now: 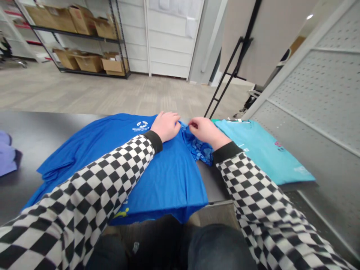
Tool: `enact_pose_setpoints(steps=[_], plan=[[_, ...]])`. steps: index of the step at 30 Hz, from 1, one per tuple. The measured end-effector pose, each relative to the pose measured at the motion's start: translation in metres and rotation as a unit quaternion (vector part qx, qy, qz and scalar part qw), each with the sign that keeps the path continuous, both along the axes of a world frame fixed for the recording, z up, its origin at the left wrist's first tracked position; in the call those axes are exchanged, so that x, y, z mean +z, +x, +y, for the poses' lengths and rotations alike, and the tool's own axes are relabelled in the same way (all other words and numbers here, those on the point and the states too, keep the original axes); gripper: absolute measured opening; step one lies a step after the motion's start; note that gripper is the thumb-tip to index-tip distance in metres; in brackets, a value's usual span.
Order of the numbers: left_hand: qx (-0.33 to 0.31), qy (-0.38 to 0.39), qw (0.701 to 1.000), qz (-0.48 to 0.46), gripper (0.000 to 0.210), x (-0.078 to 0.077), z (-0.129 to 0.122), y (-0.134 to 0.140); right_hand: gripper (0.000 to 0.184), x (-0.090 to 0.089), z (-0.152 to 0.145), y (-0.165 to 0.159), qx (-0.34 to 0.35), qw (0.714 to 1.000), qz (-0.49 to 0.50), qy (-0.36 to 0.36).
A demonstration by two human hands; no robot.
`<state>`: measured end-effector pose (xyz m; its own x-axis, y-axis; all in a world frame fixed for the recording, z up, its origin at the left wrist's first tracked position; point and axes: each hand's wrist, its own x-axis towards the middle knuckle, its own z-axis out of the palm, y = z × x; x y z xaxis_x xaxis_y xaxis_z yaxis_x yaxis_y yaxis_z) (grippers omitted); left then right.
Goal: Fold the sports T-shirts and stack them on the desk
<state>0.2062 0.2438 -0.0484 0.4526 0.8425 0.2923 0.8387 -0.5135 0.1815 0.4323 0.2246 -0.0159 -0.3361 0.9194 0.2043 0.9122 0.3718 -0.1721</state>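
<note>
A blue T-shirt (168, 168) with a white logo on its chest is spread over the dark table, its lower hem hanging past the near edge. My left hand (165, 126) rests on the shirt's far part, fingers bent down onto the fabric and closed on it. Just to its right, my right hand (206, 130) pinches the shirt's bunched, blue patterned end (201, 148), which looks like a sleeve. Some of the fingertips are hidden by the hands. A folded light blue T-shirt (261, 150) lies right of my right hand.
Purple cloth (6, 152) lies at the left of the dark table (17, 191). A grey perforated panel (323, 97) borders the right side. Beyond the table stand a black-framed stand (234, 71) and a shelf rack (75, 34) with cardboard boxes (89, 62).
</note>
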Motion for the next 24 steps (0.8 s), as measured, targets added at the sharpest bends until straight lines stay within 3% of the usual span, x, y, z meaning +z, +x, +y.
enact_pose_setpoints(steps=[3, 6, 9, 14, 21, 24], plan=[[-0.036, -0.074, 0.995, 0.051, 0.070, -0.004, 0.010, -0.003, 0.019, -0.008, -0.002, -0.020, 0.023, 0.999, -0.022, -0.044], [-0.046, -0.112, 0.990, 0.075, 0.082, -0.010, 0.016, -0.005, 0.022, -0.011, -0.001, -0.023, -0.029, 0.996, -0.047, -0.069], [-0.049, -0.104, 0.991, 0.064, 0.084, -0.009, 0.015, -0.004, 0.033, -0.009, -0.001, -0.014, -0.072, 0.992, -0.062, -0.089], [-0.020, -0.006, 1.000, 0.002, 0.064, -0.001, 0.006, -0.006, 0.036, -0.002, -0.002, 0.004, -0.079, 0.990, -0.062, -0.098], [-0.017, -0.116, 0.991, 0.068, 0.081, -0.006, 0.009, -0.011, 0.025, 0.008, 0.001, 0.029, -0.135, 0.988, -0.019, -0.068], [-0.015, -0.118, 0.991, 0.066, 0.083, -0.007, 0.011, -0.010, 0.028, 0.008, 0.001, 0.032, -0.160, 0.976, 0.017, -0.147]])
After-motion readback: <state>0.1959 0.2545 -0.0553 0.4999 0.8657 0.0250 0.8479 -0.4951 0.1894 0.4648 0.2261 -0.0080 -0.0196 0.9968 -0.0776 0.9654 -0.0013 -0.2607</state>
